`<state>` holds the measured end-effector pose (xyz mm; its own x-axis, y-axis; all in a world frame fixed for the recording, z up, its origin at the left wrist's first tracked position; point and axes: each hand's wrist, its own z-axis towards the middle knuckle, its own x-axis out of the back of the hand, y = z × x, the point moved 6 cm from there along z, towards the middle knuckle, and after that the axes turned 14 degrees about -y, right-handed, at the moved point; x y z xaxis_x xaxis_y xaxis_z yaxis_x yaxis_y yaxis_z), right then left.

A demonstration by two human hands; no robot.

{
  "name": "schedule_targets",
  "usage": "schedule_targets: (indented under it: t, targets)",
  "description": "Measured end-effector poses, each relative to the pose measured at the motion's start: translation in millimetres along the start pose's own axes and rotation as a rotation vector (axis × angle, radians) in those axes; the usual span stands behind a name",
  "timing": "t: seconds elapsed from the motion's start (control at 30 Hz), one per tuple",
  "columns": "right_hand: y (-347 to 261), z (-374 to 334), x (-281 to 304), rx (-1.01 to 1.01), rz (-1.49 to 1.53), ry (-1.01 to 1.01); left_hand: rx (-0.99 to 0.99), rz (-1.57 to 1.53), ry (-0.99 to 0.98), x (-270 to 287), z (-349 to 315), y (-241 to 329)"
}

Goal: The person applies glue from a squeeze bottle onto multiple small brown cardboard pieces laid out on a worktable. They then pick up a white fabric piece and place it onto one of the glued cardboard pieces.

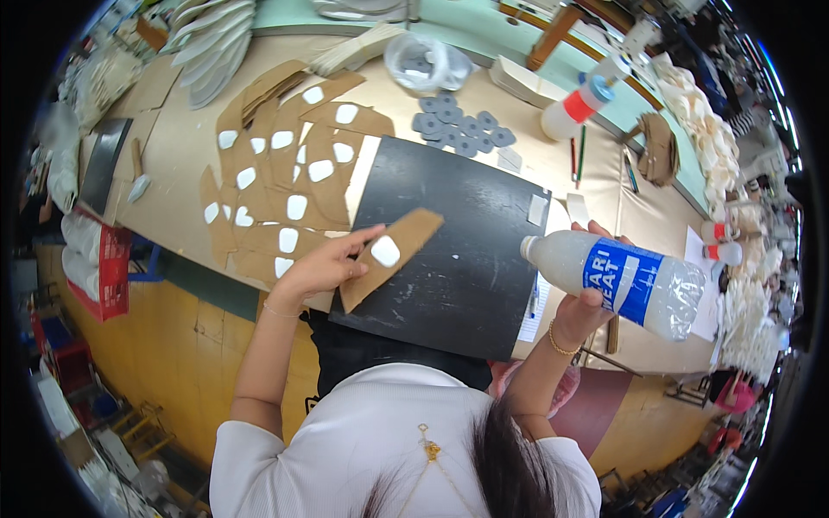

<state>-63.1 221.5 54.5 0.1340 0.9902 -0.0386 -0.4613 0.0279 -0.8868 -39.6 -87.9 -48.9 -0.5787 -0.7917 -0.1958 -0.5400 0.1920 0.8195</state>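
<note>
Between the thumb and fingers of my left hand point(326, 263) is a flat brown cut piece point(393, 259) with a white rounded patch on it. It is held over a black board point(458, 285) on the table. My right hand point(589, 306) is wrapped round a clear plastic bottle point(661, 289) with a blue label. The bottle is tilted on its side, its narrow end pointing left toward the board, with whitish contents. Left of the board, many brown pieces point(332, 198) with white patches lie overlapping. Grey rounded pieces point(466, 129) lie in a cluster beyond the board.
A clear plastic bag point(423, 65) sits at the back. Another bottle with a red band point(570, 112) stands at the back right, near pencils point(577, 155). Folded brown pieces point(656, 147) lie at the right. White curved pieces point(216, 52) are stacked at the far left.
</note>
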Motion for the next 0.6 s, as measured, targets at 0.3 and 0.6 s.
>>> schedule_targets:
  t: [0.3,0.6]
  targets:
    - [0,-10,55,0.04,-0.079,0.148,-0.032,1.078,-0.347,-48,53,51]
    - [12,5,80,0.048,-0.14,0.303,-0.452,1.076,0.141,-81,154,120]
